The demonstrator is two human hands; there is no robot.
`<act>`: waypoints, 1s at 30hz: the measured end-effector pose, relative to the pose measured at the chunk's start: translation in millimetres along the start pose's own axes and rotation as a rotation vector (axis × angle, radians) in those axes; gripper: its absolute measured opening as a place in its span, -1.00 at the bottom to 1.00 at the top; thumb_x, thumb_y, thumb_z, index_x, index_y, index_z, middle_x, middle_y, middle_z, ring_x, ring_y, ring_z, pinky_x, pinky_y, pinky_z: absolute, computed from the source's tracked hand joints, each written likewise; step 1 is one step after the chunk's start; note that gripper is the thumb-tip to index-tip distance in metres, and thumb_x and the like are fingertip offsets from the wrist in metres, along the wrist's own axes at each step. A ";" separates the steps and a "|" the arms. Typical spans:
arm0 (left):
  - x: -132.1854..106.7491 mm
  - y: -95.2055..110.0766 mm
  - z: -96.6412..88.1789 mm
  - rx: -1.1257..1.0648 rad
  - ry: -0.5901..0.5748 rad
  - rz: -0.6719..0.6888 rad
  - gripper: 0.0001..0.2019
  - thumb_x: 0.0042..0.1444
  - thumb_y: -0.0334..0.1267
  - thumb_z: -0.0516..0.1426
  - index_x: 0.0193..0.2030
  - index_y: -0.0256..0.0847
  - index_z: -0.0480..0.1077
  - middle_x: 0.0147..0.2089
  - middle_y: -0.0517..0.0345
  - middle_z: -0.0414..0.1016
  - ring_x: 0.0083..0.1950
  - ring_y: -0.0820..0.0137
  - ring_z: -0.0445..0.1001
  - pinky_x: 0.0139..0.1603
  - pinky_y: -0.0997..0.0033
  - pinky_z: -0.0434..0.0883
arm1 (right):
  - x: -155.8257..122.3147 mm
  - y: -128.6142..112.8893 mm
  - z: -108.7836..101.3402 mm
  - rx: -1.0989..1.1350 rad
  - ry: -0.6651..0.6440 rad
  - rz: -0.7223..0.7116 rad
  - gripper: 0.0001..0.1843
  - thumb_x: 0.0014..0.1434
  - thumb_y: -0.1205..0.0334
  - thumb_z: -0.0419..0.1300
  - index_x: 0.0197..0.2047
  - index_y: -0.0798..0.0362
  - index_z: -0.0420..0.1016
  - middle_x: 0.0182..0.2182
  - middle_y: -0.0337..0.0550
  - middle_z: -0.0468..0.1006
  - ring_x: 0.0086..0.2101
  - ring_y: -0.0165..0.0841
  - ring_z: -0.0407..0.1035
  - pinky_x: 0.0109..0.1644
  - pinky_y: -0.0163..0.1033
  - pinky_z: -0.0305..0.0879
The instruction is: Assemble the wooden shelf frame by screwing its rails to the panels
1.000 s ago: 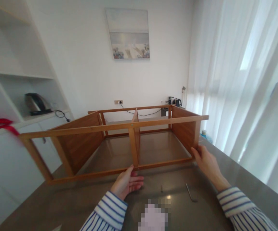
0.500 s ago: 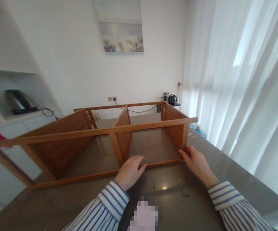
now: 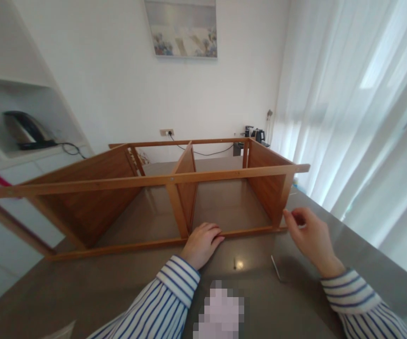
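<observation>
A wooden shelf frame [image 3: 116, 182] lies on its side across the dark table, its panels standing between long rails. My left hand [image 3: 203, 242] is over the near bottom rail by the middle panel, fingers curled around it and thumb toward the right. My right hand [image 3: 311, 240] is at the frame's right end, just beside the corner post. Thumb and index finger are pinched there; whatever is between them, if anything, is too small to make out. Between my hands on the tabletop lie a hex key [image 3: 276, 268] and a small screw [image 3: 235, 264].
The grey-brown table [image 3: 147, 292] extends under the frame. A blurred-out pale patch [image 3: 221, 310] is at the near edge. A kettle [image 3: 27, 131] stands in the left wall niche, and a black kettle [image 3: 259, 135] at the back. A white curtain [image 3: 347, 103] hangs on the right.
My right hand has come off the corner post and moved slightly right, fingers now curled. My left hand stays at the bottom rail. The view has tilted down a little.
</observation>
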State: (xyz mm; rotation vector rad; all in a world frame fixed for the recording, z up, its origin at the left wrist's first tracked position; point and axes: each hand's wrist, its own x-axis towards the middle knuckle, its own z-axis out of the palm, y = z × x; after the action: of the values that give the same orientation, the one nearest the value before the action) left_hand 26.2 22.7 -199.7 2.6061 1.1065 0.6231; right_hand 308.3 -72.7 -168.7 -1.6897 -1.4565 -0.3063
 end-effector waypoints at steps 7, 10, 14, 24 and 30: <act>0.1 -0.1 3.6 -0.001 0.030 0.029 -0.70 0.21 -0.09 0.01 -0.15 -0.16 0.49 -0.05 0.01 0.50 0.00 0.24 0.38 0.04 0.25 0.27 | -31.4 -87.6 5.1 -0.186 -0.646 -0.449 -0.70 0.24 0.06 0.02 -0.34 0.05 0.44 -0.39 -0.12 0.52 -0.33 -0.31 0.41 -0.27 -0.26 0.19; 0.3 -0.2 4.9 0.003 0.051 0.030 -0.70 0.20 -0.06 0.02 -0.18 -0.15 0.50 -0.06 0.03 0.50 -0.01 0.25 0.39 0.03 0.26 0.27 | -38.8 -104.3 15.8 -0.249 -0.703 -0.403 -0.67 0.22 0.01 0.03 -0.28 0.08 0.47 -0.32 -0.05 0.54 -0.28 -0.27 0.42 -0.23 -0.24 0.21; 0.9 0.1 5.7 0.054 0.048 0.037 -0.70 0.23 -0.07 -0.01 -0.22 -0.16 0.48 -0.11 0.07 0.50 -0.04 0.29 0.39 -0.02 0.29 0.28 | -43.8 -103.1 28.4 -0.274 -0.766 -0.369 -0.70 0.23 0.12 -0.01 -0.25 0.10 0.48 -0.29 0.00 0.54 -0.26 -0.23 0.44 -0.23 -0.22 0.23; 0.9 2.9 8.0 0.264 0.074 0.098 -0.69 0.27 -0.12 -0.07 -0.25 -0.20 0.42 -0.19 0.06 0.48 -0.13 0.33 0.40 -0.13 0.33 0.28 | -35.2 -54.1 3.4 -0.217 -0.708 -0.213 -0.69 0.28 0.21 -0.10 -0.29 0.07 0.44 -0.43 -0.09 0.56 -0.38 -0.29 0.47 -0.33 -0.25 0.21; 4.2 5.7 5.4 0.442 0.175 0.151 -0.71 0.27 -0.13 -0.06 -0.24 -0.25 0.39 -0.30 0.04 0.49 -0.27 0.32 0.43 -0.25 0.33 0.27 | -32.4 10.6 -7.1 0.269 -0.414 0.226 -0.72 0.17 0.01 0.08 -0.35 0.03 0.46 -0.53 -0.20 0.54 -0.47 -0.33 0.42 -0.34 -0.24 0.23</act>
State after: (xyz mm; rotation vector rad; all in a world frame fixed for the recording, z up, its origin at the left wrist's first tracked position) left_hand 35.0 21.5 -201.1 3.0849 1.2241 0.7195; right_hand 310.9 -99.4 -190.8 -1.7356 -1.4963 0.3685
